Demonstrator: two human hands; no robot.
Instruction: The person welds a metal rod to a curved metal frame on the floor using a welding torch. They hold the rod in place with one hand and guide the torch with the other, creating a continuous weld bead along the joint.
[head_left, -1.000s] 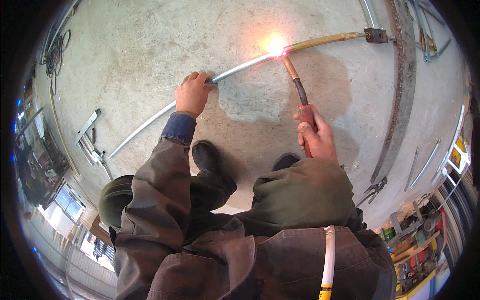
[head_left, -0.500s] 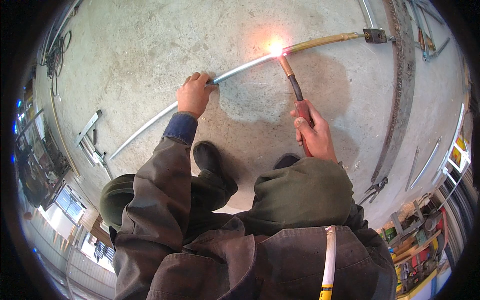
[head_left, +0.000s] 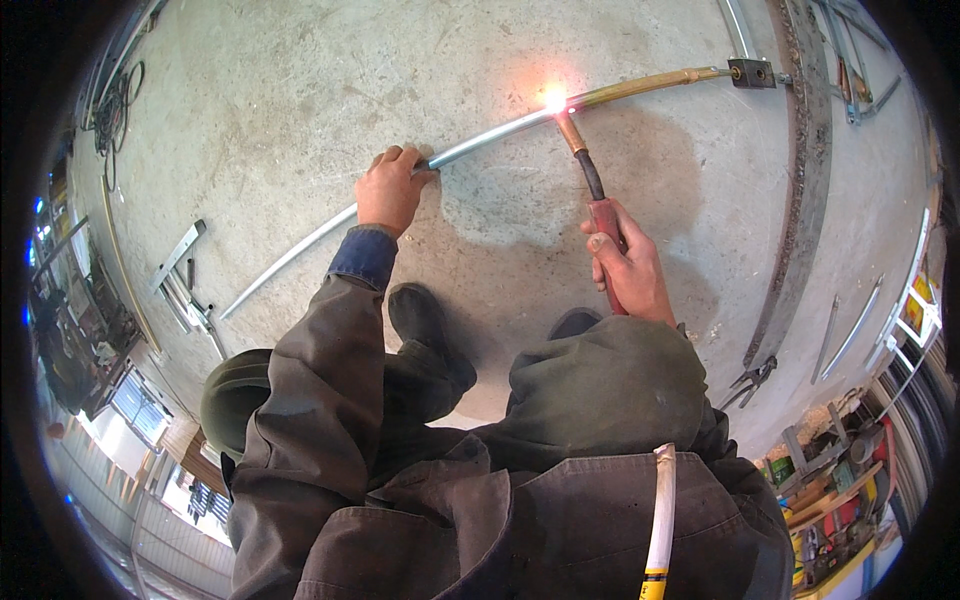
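Note:
A long thin metal pipe (head_left: 480, 140) lies across the concrete floor. My left hand (head_left: 390, 190) presses down on it near its middle. My right hand (head_left: 625, 265) grips the red handle of a torch (head_left: 590, 185). The torch tip touches the pipe where a bright flame (head_left: 553, 99) glows. To the right of the flame the pipe looks yellowish and ends at a small dark block (head_left: 751, 73).
My boots (head_left: 425, 325) stand on the floor below the pipe. A long rusty metal bar (head_left: 800, 200) runs down the right side, with pliers (head_left: 750, 380) near its lower end. Metal brackets (head_left: 180, 275) lie at the left. Shelves with tools (head_left: 830, 480) sit at lower right.
The torch tip and flame have stayed on the pipe at nearly the same spot. My left hand keeps its hold.

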